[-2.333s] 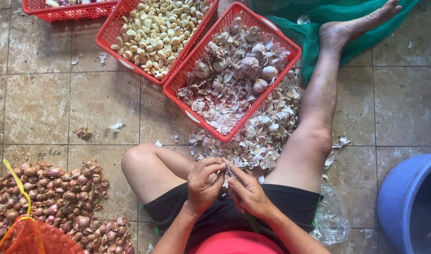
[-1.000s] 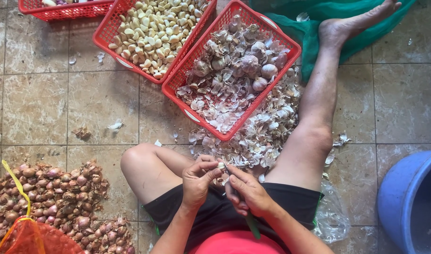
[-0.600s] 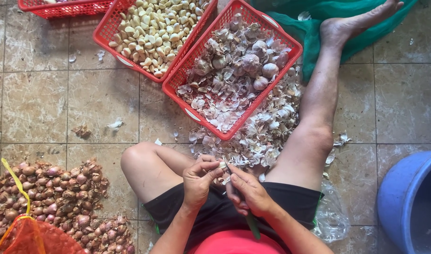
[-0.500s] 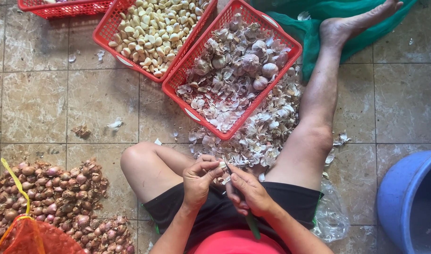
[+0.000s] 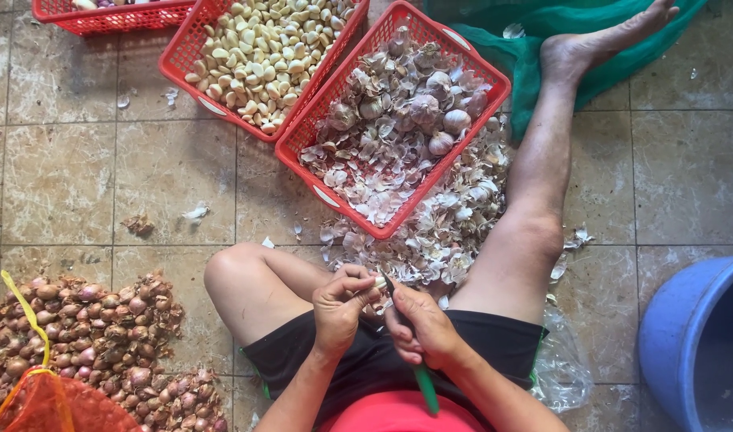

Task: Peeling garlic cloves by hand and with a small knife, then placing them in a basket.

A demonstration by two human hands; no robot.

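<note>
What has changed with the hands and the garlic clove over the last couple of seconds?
Very little. The left hand keeps pinching the small pale garlic clove, and the right hand keeps the green-handled knife at it; both have only shifted slightly. The red plastic basket of garlic skins, the basket of peeled cloves and the blue tub stayed put.
</note>
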